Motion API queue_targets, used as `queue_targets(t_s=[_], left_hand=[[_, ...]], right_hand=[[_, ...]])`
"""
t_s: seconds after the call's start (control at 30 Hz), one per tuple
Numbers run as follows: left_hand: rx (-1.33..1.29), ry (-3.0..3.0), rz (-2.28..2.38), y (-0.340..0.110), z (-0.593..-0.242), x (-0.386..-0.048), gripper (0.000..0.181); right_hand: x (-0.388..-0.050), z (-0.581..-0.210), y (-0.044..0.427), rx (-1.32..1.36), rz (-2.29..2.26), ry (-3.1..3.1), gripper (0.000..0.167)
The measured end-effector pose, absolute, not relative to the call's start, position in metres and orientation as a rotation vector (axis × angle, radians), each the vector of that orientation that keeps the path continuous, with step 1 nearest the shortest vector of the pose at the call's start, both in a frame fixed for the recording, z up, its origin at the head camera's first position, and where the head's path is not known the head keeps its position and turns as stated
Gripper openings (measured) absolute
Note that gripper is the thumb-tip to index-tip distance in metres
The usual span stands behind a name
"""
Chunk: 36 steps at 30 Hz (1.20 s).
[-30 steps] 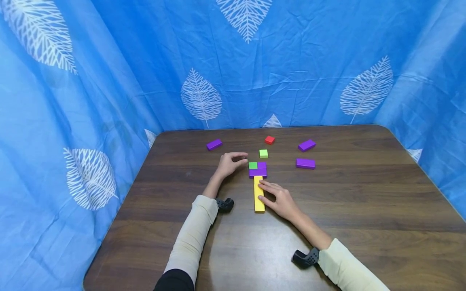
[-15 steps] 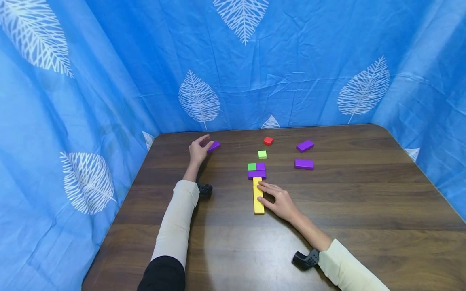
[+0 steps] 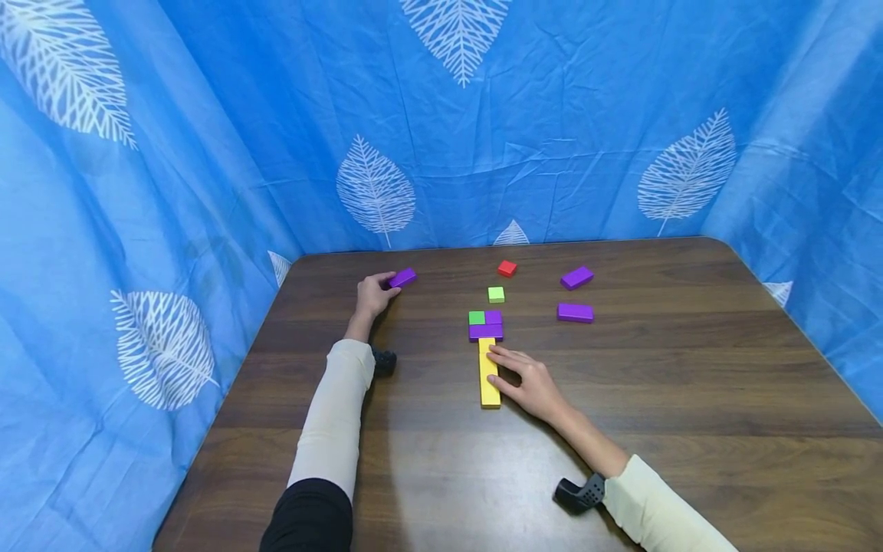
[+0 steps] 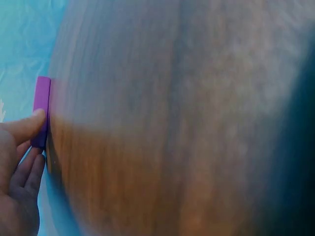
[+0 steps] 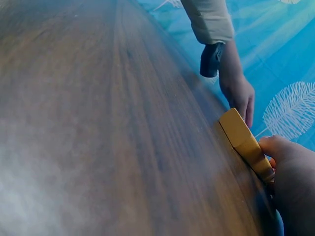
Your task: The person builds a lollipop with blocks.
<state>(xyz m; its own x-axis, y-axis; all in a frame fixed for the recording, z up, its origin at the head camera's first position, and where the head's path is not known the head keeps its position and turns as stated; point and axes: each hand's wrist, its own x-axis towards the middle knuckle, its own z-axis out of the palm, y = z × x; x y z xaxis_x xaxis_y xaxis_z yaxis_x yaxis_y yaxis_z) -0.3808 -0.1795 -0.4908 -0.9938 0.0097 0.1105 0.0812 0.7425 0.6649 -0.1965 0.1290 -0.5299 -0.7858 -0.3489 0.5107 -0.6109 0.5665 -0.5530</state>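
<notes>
At the far left of the table, my left hand (image 3: 373, 296) pinches a purple block (image 3: 403, 277) by its near-left end. In the left wrist view the thumb presses one face of this purple block (image 4: 41, 98), and the other fingers are partly hidden behind it. My right hand (image 3: 534, 385) rests its fingertips and thumb on a long yellow piece (image 3: 488, 395) in the middle. The far end of the yellow piece meets a purple block (image 3: 486, 332), behind which lie a green block (image 3: 477, 317) and a small purple block (image 3: 493, 316).
Behind the joined blocks lie a light green block (image 3: 496, 294) and a red block (image 3: 507, 268). Two more purple blocks, one farther back (image 3: 576, 277) and one nearer (image 3: 576, 313), lie to the right. A blue leaf-patterned curtain (image 3: 552, 153) hangs around the wooden table (image 3: 690, 368).
My left hand has moved from beside the green block to the far-left purple block, and its fingers have closed on that block. The right hand stays on the yellow piece.
</notes>
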Motion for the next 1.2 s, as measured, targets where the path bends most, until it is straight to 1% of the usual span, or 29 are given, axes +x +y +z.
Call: queue_targets(t_s=[0.17, 0.33, 0.47, 0.73, 1.2], left_hand=[[-0.105, -2.818, -1.06, -0.175, -0.49, -0.379, 0.037], [-0.191, -2.783, -1.043, -0.168, -0.488, -0.371, 0.036], [-0.27, -2.729, -1.051, -0.159, -0.485, -0.357, 0.035], [-0.326, -2.658, -1.155, -0.137, -0.481, -0.321, 0.035], [-0.335, -2.622, -1.156, -0.122, -0.496, -0.293, 0.037]], right_hand=[[-0.197, -0.53, 0.129, 0.781, 1.063, -2.452, 0.039], [-0.197, -0.531, 0.129, 0.787, 1.06, -2.449, 0.039], [-0.197, -0.53, 0.129, 0.795, 1.063, -2.437, 0.039], [-0.196, -0.529, 0.129, 0.802, 1.069, -2.436, 0.039], [-0.195, -0.528, 0.129, 0.794, 1.062, -2.485, 0.039]])
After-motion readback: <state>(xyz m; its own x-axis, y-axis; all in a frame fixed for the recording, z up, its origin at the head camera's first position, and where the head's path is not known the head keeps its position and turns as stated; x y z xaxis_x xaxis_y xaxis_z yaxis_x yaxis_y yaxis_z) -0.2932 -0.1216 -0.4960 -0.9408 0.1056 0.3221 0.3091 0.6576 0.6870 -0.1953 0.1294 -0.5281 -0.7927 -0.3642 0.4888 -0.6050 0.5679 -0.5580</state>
